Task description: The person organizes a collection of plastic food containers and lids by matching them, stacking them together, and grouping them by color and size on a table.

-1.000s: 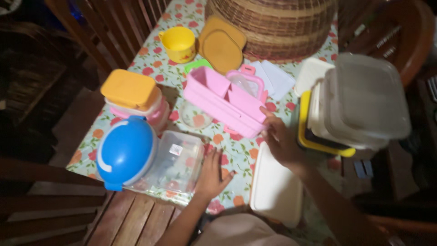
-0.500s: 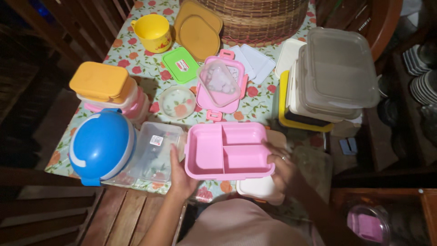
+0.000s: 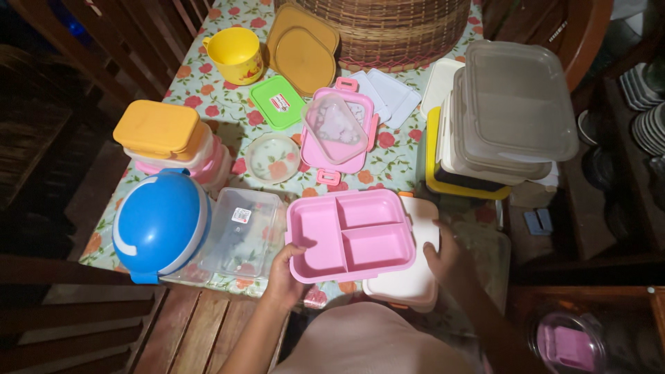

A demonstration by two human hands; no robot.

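Note:
A pink lunch box with three compartments (image 3: 350, 235) lies open-side up at the near edge of the flowered table (image 3: 388, 163). My left hand (image 3: 285, 273) grips its near left corner, thumb over the rim. My right hand (image 3: 449, 257) rests against its right side, touching the box and the white rectangular container (image 3: 413, 277) partly under it. A pink-rimmed clear lid (image 3: 336, 129) lies just beyond the box.
A blue round container (image 3: 161, 223) and a clear box (image 3: 242, 233) sit left of the lunch box. Stacked orange-lidded tubs (image 3: 166, 136), a yellow mug (image 3: 235, 54), a green lid (image 3: 277, 102), a wicker basket (image 3: 388, 28) and stacked grey containers (image 3: 506, 118) fill the table.
The pink box came down from a tilted, lifted position to flat at the near table edge. My left hand moved from the table onto its left corner.

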